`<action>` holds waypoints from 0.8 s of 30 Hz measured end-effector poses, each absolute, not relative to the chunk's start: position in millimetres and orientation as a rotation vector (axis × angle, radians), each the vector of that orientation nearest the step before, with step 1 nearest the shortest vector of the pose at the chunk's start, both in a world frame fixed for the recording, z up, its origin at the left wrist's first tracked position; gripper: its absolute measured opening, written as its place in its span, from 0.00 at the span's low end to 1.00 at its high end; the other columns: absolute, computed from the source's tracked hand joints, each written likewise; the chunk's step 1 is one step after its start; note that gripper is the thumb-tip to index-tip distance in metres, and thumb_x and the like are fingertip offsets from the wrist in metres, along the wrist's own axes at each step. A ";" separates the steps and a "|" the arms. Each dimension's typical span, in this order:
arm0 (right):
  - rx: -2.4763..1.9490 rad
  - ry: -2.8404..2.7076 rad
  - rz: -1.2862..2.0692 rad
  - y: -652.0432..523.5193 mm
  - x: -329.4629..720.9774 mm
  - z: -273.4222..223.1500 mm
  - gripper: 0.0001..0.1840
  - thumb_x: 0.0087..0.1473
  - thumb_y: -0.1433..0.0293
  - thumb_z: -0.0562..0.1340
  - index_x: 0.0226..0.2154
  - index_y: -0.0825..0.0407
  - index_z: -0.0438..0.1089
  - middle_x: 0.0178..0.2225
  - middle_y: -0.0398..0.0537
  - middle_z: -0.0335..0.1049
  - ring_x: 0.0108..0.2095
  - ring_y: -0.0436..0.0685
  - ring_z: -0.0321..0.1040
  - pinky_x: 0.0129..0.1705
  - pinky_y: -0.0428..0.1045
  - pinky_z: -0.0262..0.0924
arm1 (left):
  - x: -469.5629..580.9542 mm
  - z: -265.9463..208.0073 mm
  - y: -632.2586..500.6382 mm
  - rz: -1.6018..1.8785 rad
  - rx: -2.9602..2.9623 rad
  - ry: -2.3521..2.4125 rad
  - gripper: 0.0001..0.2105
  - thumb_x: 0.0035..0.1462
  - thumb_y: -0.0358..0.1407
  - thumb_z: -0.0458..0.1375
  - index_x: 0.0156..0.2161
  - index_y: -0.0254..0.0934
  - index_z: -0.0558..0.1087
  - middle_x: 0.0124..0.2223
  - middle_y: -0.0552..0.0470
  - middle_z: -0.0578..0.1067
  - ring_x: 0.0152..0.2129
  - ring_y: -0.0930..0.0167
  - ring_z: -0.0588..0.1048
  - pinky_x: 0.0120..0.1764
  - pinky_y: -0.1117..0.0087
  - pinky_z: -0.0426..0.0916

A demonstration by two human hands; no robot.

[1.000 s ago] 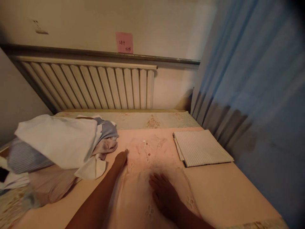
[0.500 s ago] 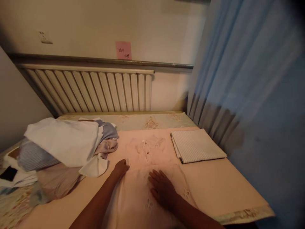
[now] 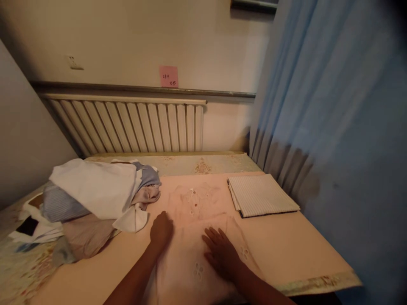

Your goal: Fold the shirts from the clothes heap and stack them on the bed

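A pale pink garment [image 3: 182, 250] lies spread in front of me, with a buttoned neckline [image 3: 195, 199] and cut-out flower shapes; it runs past the bottom of the view. At its left edge is my left hand [image 3: 161, 231], fingers curled closed on the cloth; the fingertips are mostly hidden. My right hand [image 3: 222, 254] rests flat on the garment's right half, palm down, with its fingers stretched and slightly spread.
A loose heap of clothes [image 3: 95, 186] lies on the left of the peach-covered table [image 3: 280, 245]. To the right sits a folded striped cloth [image 3: 262, 195]. Behind stand a radiator [image 3: 143, 125] and a wall with a pink note [image 3: 168, 76]; a blue curtain [image 3: 318, 106] hangs at right.
My left hand has turned and shifted slightly at the garment's left edge. The right hand stays flat, slightly further right. The camera view has tilted a little.
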State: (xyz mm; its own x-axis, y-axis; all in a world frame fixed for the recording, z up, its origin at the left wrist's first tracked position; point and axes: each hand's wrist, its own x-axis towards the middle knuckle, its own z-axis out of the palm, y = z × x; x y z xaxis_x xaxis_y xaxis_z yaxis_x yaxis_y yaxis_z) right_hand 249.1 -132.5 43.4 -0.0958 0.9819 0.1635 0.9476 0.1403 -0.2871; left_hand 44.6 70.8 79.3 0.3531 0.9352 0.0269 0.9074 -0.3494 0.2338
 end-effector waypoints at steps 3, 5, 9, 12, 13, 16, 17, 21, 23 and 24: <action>-1.861 -2.107 0.101 -131.2 248.7 40.5 0.28 0.60 0.62 0.55 0.63 0.45 0.56 0.66 0.46 0.50 0.67 0.59 0.42 0.67 0.62 0.37 | 65.2 79.3 44.2 0.377 2.602 1.546 0.21 0.61 0.32 0.44 0.58 0.30 0.61 0.59 0.34 0.67 0.58 0.59 0.64 0.56 0.58 0.59; -1.849 -2.102 0.065 -130.7 248.8 38.3 0.28 0.60 0.62 0.55 0.62 0.45 0.56 0.66 0.45 0.51 0.67 0.59 0.43 0.67 0.61 0.39 | 78.9 68.0 23.9 0.411 2.710 1.375 0.22 0.62 0.34 0.45 0.61 0.35 0.60 0.65 0.42 0.62 0.63 0.64 0.57 0.61 0.60 0.54; -1.829 -2.095 0.001 -130.0 249.0 32.6 0.28 0.60 0.62 0.56 0.62 0.45 0.56 0.65 0.46 0.53 0.66 0.59 0.46 0.66 0.61 0.41 | 91.6 28.9 -10.0 0.549 2.961 0.952 0.20 0.64 0.36 0.46 0.60 0.38 0.64 0.65 0.44 0.63 0.63 0.61 0.57 0.60 0.54 0.56; -1.802 -2.094 -0.076 -129.8 249.2 28.7 0.27 0.60 0.63 0.56 0.61 0.46 0.57 0.64 0.47 0.54 0.65 0.59 0.47 0.66 0.61 0.43 | 88.2 10.8 -21.3 0.592 2.998 0.974 0.21 0.65 0.36 0.45 0.61 0.41 0.62 0.65 0.46 0.63 0.63 0.61 0.57 0.60 0.50 0.57; -1.791 -2.095 -0.096 -129.8 249.3 27.8 0.27 0.60 0.64 0.56 0.61 0.46 0.58 0.64 0.48 0.55 0.65 0.59 0.47 0.66 0.61 0.43 | 86.4 9.2 -22.7 0.590 2.999 0.989 0.21 0.65 0.37 0.45 0.62 0.41 0.61 0.65 0.47 0.62 0.63 0.61 0.57 0.60 0.50 0.56; -1.768 -2.099 -0.128 -130.0 249.3 26.8 0.26 0.61 0.63 0.56 0.61 0.47 0.58 0.64 0.48 0.56 0.65 0.60 0.49 0.65 0.61 0.45 | 82.5 12.9 -23.9 0.576 2.993 0.998 0.22 0.66 0.38 0.45 0.63 0.42 0.59 0.66 0.49 0.61 0.64 0.61 0.56 0.60 0.51 0.56; -1.764 -2.101 -0.135 -130.2 249.2 27.0 0.26 0.61 0.63 0.56 0.61 0.47 0.59 0.64 0.49 0.56 0.65 0.60 0.50 0.65 0.61 0.45 | 82.0 15.0 -24.1 0.574 2.990 0.997 0.22 0.66 0.39 0.44 0.63 0.42 0.59 0.66 0.49 0.61 0.64 0.61 0.56 0.60 0.51 0.56; -1.748 -2.090 -0.184 -130.5 248.7 28.0 0.24 0.61 0.63 0.55 0.60 0.47 0.61 0.62 0.49 0.58 0.63 0.61 0.53 0.64 0.61 0.48 | 81.4 19.0 -25.3 0.561 2.973 1.007 0.22 0.66 0.40 0.44 0.63 0.44 0.59 0.66 0.50 0.61 0.64 0.62 0.56 0.61 0.51 0.56; -1.734 -2.081 -0.213 -130.5 248.6 27.8 0.24 0.61 0.63 0.56 0.59 0.47 0.62 0.62 0.49 0.59 0.63 0.61 0.53 0.63 0.61 0.48 | 80.0 19.0 -25.4 0.529 2.964 1.028 0.22 0.67 0.41 0.43 0.63 0.44 0.58 0.66 0.51 0.60 0.64 0.63 0.55 0.61 0.51 0.55; -1.731 -2.075 -0.225 -130.5 248.5 27.5 0.24 0.61 0.63 0.56 0.59 0.47 0.62 0.62 0.49 0.59 0.63 0.61 0.54 0.63 0.61 0.48 | 78.6 19.0 -25.1 0.508 2.960 1.041 0.22 0.67 0.41 0.43 0.63 0.44 0.58 0.66 0.51 0.60 0.64 0.63 0.55 0.61 0.52 0.55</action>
